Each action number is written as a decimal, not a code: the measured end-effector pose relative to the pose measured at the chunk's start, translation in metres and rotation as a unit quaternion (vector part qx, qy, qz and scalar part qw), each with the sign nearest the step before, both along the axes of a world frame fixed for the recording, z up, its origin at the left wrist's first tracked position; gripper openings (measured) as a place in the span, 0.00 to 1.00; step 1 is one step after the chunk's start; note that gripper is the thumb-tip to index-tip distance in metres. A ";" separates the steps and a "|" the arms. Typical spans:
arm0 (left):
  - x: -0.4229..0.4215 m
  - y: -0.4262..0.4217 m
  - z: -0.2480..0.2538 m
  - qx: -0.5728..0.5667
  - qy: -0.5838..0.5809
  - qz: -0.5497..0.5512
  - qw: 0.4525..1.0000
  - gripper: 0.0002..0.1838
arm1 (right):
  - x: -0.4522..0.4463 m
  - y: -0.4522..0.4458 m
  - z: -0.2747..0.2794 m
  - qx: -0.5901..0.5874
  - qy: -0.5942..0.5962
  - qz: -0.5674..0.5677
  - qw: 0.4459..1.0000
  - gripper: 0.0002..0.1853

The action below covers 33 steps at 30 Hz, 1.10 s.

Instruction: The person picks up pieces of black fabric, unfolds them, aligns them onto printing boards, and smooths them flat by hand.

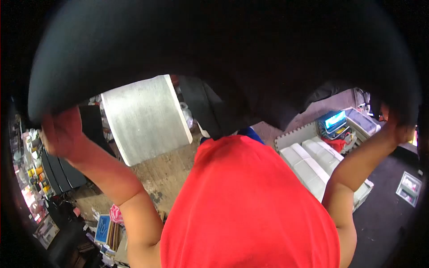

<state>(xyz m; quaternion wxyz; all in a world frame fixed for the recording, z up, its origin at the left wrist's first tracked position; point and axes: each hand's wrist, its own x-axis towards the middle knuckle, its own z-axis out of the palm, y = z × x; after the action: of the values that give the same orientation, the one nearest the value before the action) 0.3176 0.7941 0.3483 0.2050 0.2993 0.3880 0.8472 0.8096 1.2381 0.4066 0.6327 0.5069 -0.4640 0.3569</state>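
A large black cloth (223,49) fills the upper part of the view, very close to the camera, with its middle hanging lower in folds. Both bare arms are raised wide at its two sides. My left hand (62,134) is at the cloth's left edge, closed, its fingers partly covered by the dark material. At the opposite edge, my right hand (400,131) also looks closed on the cloth, though shadow hides most of its fingers. Below the cloth, a red shirt (250,201) covers my body.
A pale grey board (145,118) lies left of centre above a worn brown floor (156,178). White wrapped packs (306,161) and a lit blue screen (335,119) are at right. Bottles and jars (35,172) line the far left; a blue-fronted box (103,228) stands lower left.
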 end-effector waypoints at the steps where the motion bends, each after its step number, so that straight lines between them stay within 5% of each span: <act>1: -0.001 -0.004 0.000 0.008 0.005 0.001 1.000 0.21 | 0.014 -0.021 -0.009 -0.123 -0.225 -0.168 0.952 0.16; 2: -0.001 -0.007 -0.011 -0.016 0.082 -0.097 0.992 0.17 | 0.033 -0.047 -0.025 -0.238 -0.427 -0.322 0.811 0.15; 3: 0.001 -0.010 -0.027 -0.043 0.156 -0.192 0.968 0.14 | 0.050 -0.069 -0.045 -0.332 -0.588 -0.443 0.589 0.14; 4: 0.001 -0.014 -0.046 -0.070 0.227 -0.284 0.929 0.12 | 0.065 -0.085 -0.068 -0.295 -0.631 -0.422 0.580 0.13; 5: 0.007 -0.028 -0.067 -0.236 0.262 -0.243 0.904 0.08 | 0.066 -0.096 -0.088 -0.275 -0.700 -0.392 0.530 0.11; 6: 0.029 -0.039 -0.081 -0.450 0.216 -0.182 0.847 0.15 | 0.070 -0.103 -0.108 -0.248 -0.739 -0.328 0.534 0.10; 7: 0.039 -0.051 -0.113 -0.419 0.203 -0.205 0.861 0.19 | 0.076 -0.110 -0.134 -0.232 -0.763 -0.316 0.514 0.10; 8: 0.052 -0.049 -0.126 -0.490 0.231 -0.206 0.815 0.19 | 0.085 -0.122 -0.164 -0.236 -0.780 -0.316 0.486 0.10; 10: 0.076 -0.064 -0.181 -0.542 0.150 -0.099 0.821 0.22 | 0.106 -0.144 -0.233 -0.305 -0.782 -0.356 0.411 0.04; 14: 0.109 -0.095 -0.244 -0.605 0.119 -0.059 0.785 0.23 | 0.116 -0.182 -0.305 -0.349 -0.804 -0.404 0.264 0.16; 20: 0.107 -0.144 -0.304 -0.678 0.129 -0.112 0.715 0.20 | 0.152 -0.197 -0.352 -0.308 -0.814 -0.426 0.248 0.11; 22: 0.107 -0.152 -0.310 -0.662 0.076 -0.099 0.739 0.18 | 0.168 -0.196 -0.361 -0.344 -0.850 -0.363 0.167 0.09; 24: 0.108 -0.146 -0.300 -0.671 0.092 -0.097 0.729 0.16 | 0.162 -0.200 -0.359 -0.355 -0.845 -0.357 0.177 0.07; 26: 0.106 -0.144 -0.291 -0.677 0.110 -0.094 0.721 0.14 | 0.143 -0.201 -0.336 -0.377 -0.863 -0.319 0.105 0.06; 29: 0.092 -0.140 -0.274 -0.741 0.115 -0.155 0.643 0.11 | 0.137 -0.192 -0.316 -0.276 -0.933 -0.227 0.046 0.05; 31: 0.070 -0.120 -0.246 -0.803 0.015 -0.250 0.541 0.12 | 0.145 -0.169 -0.313 -0.302 -0.932 -0.181 0.092 0.05; 33: 0.043 -0.123 -0.253 -0.695 -0.027 -0.130 0.707 0.16 | 0.137 -0.145 -0.306 -0.331 -0.914 -0.182 0.149 0.05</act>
<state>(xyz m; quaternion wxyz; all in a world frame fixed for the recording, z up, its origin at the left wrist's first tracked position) 0.3610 0.6706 0.0951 0.4736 0.0969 0.8184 0.3108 0.9464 1.0927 0.1005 -0.0973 -0.5441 -0.6215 0.5552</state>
